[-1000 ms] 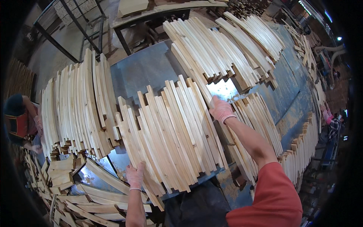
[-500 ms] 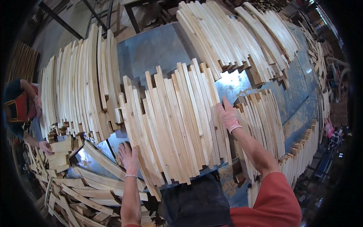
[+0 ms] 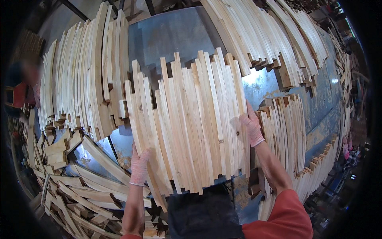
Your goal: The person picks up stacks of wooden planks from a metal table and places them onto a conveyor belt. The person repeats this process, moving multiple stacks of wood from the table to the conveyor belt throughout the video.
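Note:
A row of pale wooden strips [image 3: 191, 127] lies side by side in front of me, their ends uneven. At its left edge, my left hand [image 3: 139, 167], in a pinkish knitted glove, has its thumb over the top and its fingers along the side. My right hand [image 3: 251, 125], gloved alike, holds the right edge with its thumb on the top face and its fingers at the side, partly hidden. The row is clasped between both hands. Beneath it is a blue-grey metal table [image 3: 171, 36].
Long strips stand in rows at the left [image 3: 75, 75] and far right [image 3: 238, 32]. A shorter stack [image 3: 284, 131] sits beside my right arm. Loose curved offcuts [image 3: 91, 195] pile up at lower left. A co-worker [image 3: 22, 89] is at the far left.
The view has shifted. My left hand has come in against the row's left edge, and my right hand has moved from flat on top to gripping the right edge.

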Motion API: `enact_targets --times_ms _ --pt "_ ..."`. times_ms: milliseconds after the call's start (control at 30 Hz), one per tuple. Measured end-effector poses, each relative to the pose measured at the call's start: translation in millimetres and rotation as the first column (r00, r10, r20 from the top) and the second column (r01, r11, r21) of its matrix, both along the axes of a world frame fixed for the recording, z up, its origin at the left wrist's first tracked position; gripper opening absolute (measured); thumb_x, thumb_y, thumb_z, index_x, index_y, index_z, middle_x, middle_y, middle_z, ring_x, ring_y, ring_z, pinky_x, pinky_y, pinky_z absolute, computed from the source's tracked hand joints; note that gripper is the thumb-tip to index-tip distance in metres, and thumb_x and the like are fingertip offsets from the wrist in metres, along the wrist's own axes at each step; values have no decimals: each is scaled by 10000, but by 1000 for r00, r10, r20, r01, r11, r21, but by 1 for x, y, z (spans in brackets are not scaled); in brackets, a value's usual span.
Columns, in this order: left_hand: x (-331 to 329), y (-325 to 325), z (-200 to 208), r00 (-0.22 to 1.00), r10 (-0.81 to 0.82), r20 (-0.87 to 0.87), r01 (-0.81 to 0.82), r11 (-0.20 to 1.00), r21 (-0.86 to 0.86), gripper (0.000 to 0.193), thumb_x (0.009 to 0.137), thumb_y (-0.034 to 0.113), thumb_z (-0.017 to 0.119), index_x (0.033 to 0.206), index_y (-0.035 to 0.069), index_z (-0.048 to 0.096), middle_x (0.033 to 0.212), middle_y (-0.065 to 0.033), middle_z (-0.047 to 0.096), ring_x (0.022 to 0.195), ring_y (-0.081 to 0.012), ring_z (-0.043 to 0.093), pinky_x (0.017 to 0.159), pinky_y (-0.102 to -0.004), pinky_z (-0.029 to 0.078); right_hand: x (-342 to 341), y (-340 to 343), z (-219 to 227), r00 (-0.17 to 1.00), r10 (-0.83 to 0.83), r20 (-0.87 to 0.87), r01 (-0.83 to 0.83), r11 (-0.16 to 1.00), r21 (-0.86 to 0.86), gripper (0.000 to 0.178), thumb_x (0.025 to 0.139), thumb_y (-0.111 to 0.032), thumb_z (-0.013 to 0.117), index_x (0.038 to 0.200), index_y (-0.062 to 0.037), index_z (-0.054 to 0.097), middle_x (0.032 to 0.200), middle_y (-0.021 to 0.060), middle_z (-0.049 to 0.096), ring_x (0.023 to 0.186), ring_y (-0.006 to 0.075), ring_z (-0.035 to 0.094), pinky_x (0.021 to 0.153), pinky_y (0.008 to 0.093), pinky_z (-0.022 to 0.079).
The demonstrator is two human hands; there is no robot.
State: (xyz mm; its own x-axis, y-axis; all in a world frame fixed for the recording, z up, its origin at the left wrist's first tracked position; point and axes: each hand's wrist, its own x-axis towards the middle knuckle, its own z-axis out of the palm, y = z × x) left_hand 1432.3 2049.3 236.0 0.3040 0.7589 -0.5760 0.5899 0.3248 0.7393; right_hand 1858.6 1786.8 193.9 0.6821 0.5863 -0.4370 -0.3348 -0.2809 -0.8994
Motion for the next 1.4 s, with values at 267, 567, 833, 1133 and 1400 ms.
enact_targets --times_ms 267,567,833,1133,1400 --pt "6 15 25 920 314 235 -184 874 -449 863 826 205 886 1552 24 458 1349 -122 669 1176 -241 685 1027 -389 579 -8 -7 31 912 -39 -409 -5 994 -107 779 919 -310 803 1552 26 497 1352 134 663 1224 240 657 1083 381 534" --pt "-10 -41 53 896 374 241 -175 794 -582 719 781 160 894 1417 -37 624 1231 -134 742 1102 -269 728 1011 -402 594 -21 -59 64 923 1 -386 -81 978 -191 609 855 -247 796 1362 44 624 1115 69 696 1015 181 663 958 345 549" --pt "-49 -106 109 862 417 289 -233 832 -504 692 818 126 881 1443 1 612 1227 -97 742 1081 -209 715 1021 -363 572 -23 -120 68 933 37 -357 -68 995 -76 299 804 -246 800 1012 -64 686 830 -43 618 757 112 571 728 313 462" --pt "-157 -215 214 694 397 601 -324 917 -233 706 866 184 875 1478 -2 575 1244 -61 730 1076 -155 703 979 -334 565 -65 -56 184 884 463 64 -455 821 345 394 798 -111 608 612 -146 262 623 -54 254 593 96 257 588 326 195" --pt "-352 -435 231 499 368 784 -682 725 94 797 863 224 865 1524 -33 503 1362 -95 657 1210 -170 614 1083 -333 494 -243 -55 264 681 716 155 -695 564 446 293 805 -232 766 789 -127 494 784 -14 502 731 159 499 740 344 441"
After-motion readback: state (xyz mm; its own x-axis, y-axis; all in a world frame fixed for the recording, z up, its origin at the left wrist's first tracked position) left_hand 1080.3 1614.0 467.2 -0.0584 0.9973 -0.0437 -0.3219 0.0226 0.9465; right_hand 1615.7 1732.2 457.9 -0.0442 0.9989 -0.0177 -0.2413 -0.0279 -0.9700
